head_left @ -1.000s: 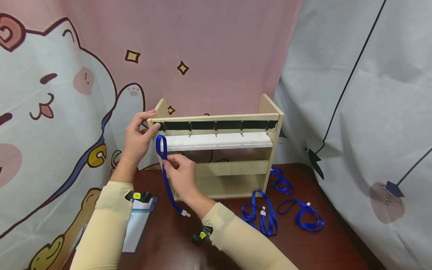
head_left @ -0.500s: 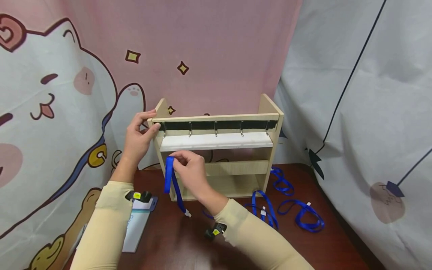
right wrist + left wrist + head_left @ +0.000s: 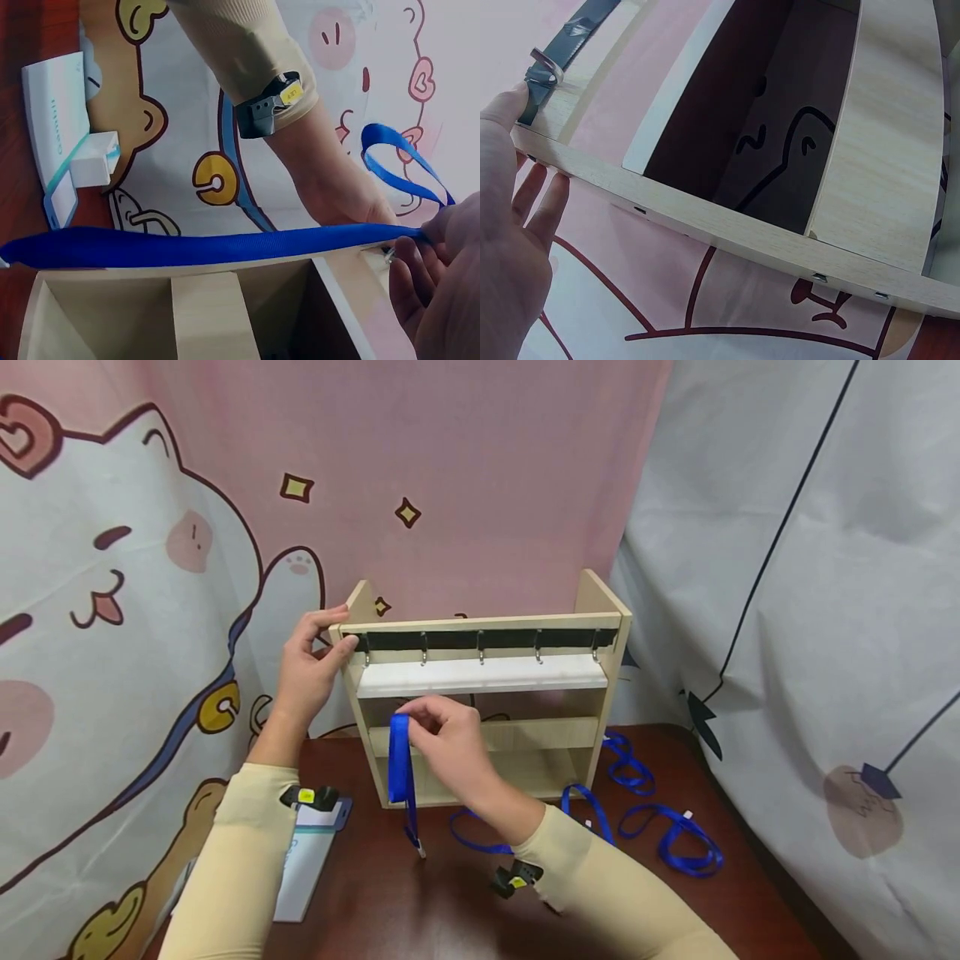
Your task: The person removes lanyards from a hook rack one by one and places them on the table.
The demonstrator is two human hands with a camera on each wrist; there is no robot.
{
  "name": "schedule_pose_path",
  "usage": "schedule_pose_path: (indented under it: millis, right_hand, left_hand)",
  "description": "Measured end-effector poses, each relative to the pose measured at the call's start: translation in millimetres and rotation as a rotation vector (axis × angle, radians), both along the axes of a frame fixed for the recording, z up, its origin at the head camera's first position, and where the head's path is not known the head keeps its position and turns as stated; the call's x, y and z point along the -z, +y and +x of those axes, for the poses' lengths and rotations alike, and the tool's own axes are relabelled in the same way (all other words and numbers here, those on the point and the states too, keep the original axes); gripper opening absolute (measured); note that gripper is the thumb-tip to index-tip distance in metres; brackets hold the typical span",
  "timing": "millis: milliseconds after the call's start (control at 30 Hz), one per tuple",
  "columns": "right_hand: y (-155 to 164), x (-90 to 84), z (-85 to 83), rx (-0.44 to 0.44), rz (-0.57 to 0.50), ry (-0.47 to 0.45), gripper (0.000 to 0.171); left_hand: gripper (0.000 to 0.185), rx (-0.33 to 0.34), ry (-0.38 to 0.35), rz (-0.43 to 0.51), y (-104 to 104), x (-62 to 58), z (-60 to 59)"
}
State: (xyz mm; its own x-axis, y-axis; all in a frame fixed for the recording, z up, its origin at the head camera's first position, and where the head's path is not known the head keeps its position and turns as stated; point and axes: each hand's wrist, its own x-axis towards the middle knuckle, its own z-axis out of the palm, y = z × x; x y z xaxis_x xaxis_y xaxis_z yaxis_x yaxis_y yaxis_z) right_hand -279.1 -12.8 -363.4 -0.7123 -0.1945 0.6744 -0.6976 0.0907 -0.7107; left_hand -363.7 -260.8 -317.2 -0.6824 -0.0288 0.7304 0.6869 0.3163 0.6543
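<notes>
A small wooden shelf rack (image 3: 480, 735) stands on the table, with a row of metal hooks (image 3: 482, 647) along a dark strip under its top rail. My left hand (image 3: 307, 664) grips its upper left corner, thumb on the front beside the leftmost hook (image 3: 547, 69) and fingers along the outer side. In front of the rack's left half, my right hand (image 3: 453, 747) pinches a blue lanyard (image 3: 401, 760) between thumb and fingertips. One loop flops over the fingers; the rest hangs to a white end piece (image 3: 421, 852) low over the table.
More blue lanyards lie to the right, one coiled (image 3: 690, 847), another (image 3: 628, 768) beside the rack, and one (image 3: 588, 806) partly behind my right forearm. A white box (image 3: 303, 868) lies at the left. Printed curtains (image 3: 495, 485) hang behind.
My right hand has moved right and slightly down, away from the leftmost hook, with the lanyard; its upright loop has flopped over. My left hand keeps its grip on the rack.
</notes>
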Motion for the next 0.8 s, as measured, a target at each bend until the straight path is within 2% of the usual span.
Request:
schedule_pose_path:
  millis: [167, 400, 533, 633, 800]
  right_hand:
    - [16.3, -1.7, 7.2, -0.011, 0.035, 0.018, 0.016]
    - [38.7, -4.0, 18.1, -0.019, 0.049, 0.049, 0.018]
    - [50.1, -4.4, 22.3, -0.031, 0.043, 0.057, 0.017]
    - [56.8, -3.4, 23.4, -0.031, 0.052, 0.066, 0.016]
    - [62.3, -0.9, 25.0, -0.033, 0.07, 0.068, 0.016]
  left_hand:
    - [0.036, -0.011, -0.006, 0.004, 0.7, -0.5, 0.1]
    - [0.035, -0.002, 0.006, 0.005, 13.3, -13.4, 21.4]
    - [0.036, 0.005, 0.009, 0.008, 14.8, -15.7, 25.3]
    - [0.035, 0.011, 0.006, 0.013, 12.9, -13.3, 20.8]
    - [0.036, 0.002, 0.01, 0.005, 3.7, -2.5, 3.4]
